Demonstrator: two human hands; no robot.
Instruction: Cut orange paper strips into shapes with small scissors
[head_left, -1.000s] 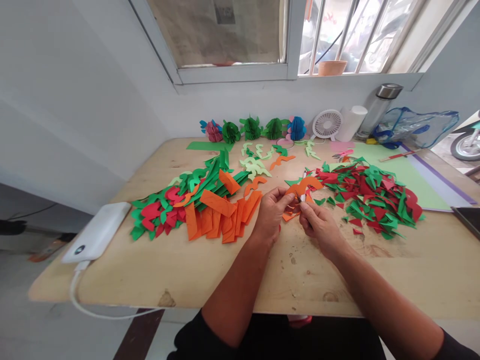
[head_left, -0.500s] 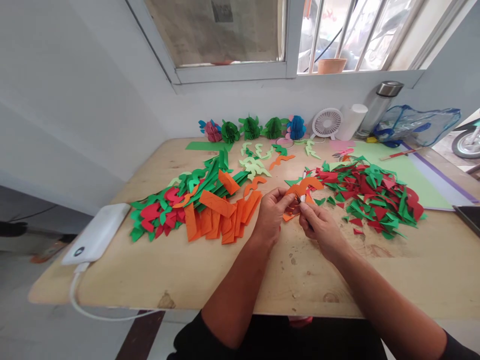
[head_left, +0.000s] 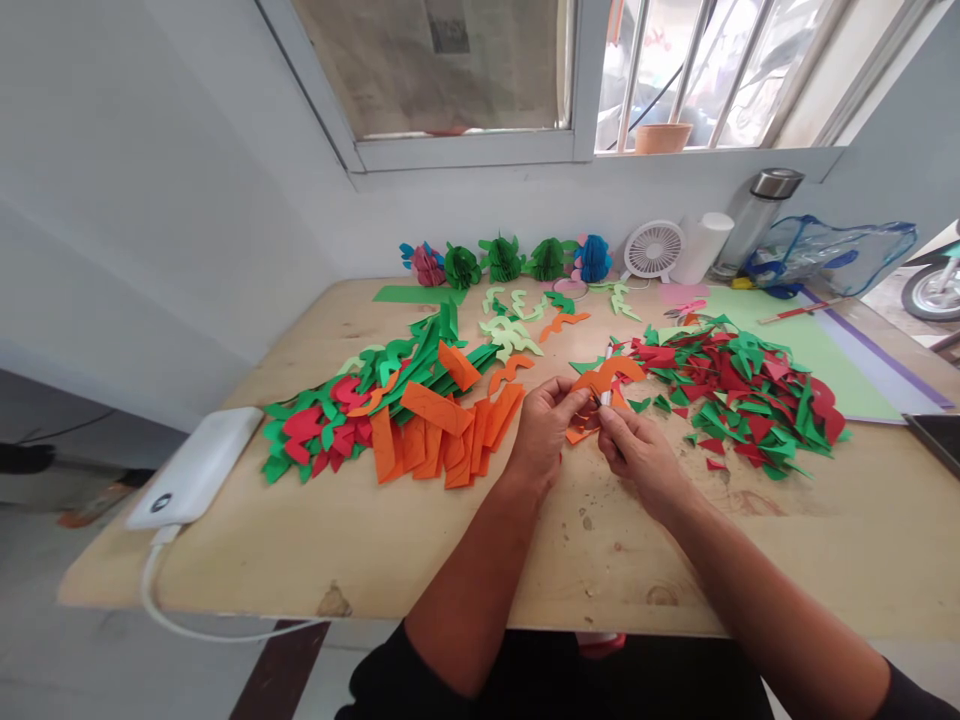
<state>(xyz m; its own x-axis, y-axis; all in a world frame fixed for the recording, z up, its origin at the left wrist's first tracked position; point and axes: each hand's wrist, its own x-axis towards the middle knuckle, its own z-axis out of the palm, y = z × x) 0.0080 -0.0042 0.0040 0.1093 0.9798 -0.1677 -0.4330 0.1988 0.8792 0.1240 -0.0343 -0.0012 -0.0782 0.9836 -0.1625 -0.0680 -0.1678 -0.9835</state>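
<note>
Orange paper [head_left: 624, 368], thin, wavy-edged, just over the wooden table [head_left: 420, 560]; left hand [head_left: 541, 422] pinches it, right hand [head_left: 637, 455] clasps a slim dark-tipped tool [head_left: 595, 397], kind unclear. Flanking: orange rectangles [head_left: 459, 450] left, jagged red-green scraps [head_left: 742, 390] right. Beyond, pleated paper balls [head_left: 502, 259] line the wall [head_left: 450, 205].

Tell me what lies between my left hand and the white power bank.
The head view shows orange paper rectangles nearest the left hand, then red and green cut-outs.
</note>
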